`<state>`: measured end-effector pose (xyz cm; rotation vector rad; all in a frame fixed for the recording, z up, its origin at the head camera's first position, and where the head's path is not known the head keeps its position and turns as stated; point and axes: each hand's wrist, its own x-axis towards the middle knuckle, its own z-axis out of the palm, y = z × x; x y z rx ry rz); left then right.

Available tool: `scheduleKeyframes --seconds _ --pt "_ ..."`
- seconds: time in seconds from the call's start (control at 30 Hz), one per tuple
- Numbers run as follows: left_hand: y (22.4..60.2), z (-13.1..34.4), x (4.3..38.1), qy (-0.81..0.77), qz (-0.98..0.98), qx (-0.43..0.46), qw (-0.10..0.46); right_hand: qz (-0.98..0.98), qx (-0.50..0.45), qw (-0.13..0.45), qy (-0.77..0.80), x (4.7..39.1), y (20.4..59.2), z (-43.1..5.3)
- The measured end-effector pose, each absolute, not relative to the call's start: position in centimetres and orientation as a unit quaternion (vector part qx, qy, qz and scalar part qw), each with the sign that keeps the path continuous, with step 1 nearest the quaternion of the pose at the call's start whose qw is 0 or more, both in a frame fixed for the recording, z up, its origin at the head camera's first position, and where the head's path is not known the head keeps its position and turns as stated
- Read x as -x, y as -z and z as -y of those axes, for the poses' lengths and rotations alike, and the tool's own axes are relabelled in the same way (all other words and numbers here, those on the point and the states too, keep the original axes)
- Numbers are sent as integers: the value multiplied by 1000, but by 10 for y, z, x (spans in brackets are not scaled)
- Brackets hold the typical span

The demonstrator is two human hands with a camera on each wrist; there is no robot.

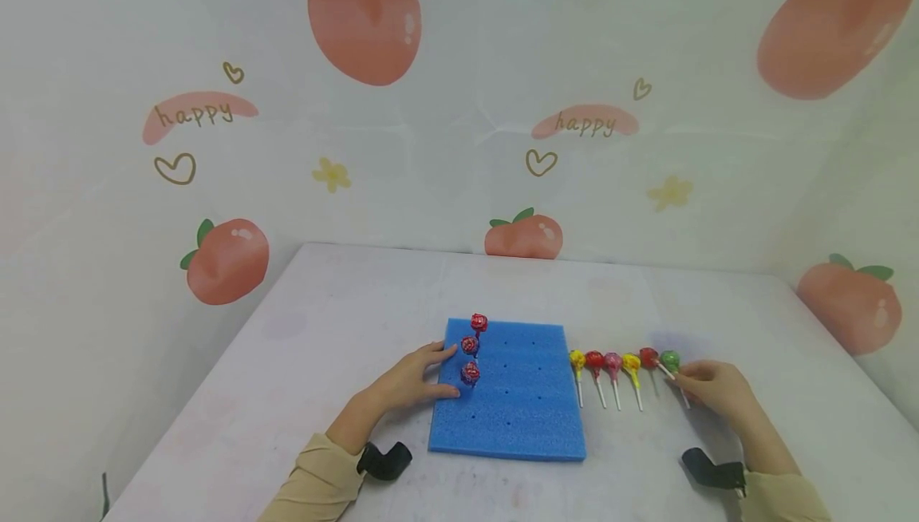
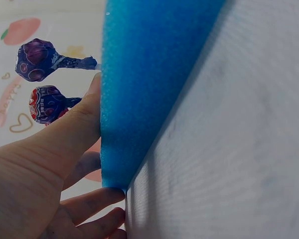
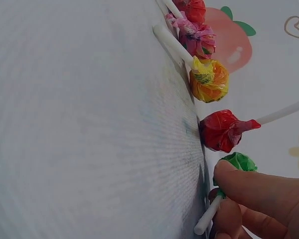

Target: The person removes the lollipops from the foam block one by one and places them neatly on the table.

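My left hand (image 1: 411,378) rests at the left edge of a blue foam board (image 1: 527,438), its thumb and a fingertip lying over the edge, other fingers along the side. Three lollipops stand in the board's left column, the nearest a red and purple lollipop (image 1: 470,373). To the right, my right hand (image 1: 718,388) pinches a green lollipop (image 3: 241,162) between thumb and fingers, its white stick sticking out below them. Beside it, a red lollipop (image 3: 223,130) sits head down with its stick (image 3: 284,112) raised off the table.
Several lollipops lie in a row right of the board, including a yellow lollipop (image 1: 631,362), a pink lollipop (image 1: 613,362) and another red lollipop (image 1: 594,360). Small holes dot the foam. A printed backdrop (image 1: 445,147) rises behind the white table (image 1: 345,290).
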<state>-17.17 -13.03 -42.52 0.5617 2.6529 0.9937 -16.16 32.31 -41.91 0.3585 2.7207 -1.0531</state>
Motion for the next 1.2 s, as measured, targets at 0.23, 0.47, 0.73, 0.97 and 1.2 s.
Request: scheduleKeyframes --seconds 0.23,0.47,0.73,0.97,1.2 --pt "424 130 171 -343 -911 -193 126 -921 -130 100 354 163 420 -321" --pt "423 130 171 -342 -911 -192 125 -925 -124 96 345 162 418 -320" --pt "423 130 172 -340 -912 -194 123 -928 -111 90 344 162 416 -319" --pt "424 130 172 -341 -911 -196 123 -934 -107 90 329 161 414 -319" --pt "424 130 172 -342 -911 -197 123 -932 -116 89 333 159 412 -322"
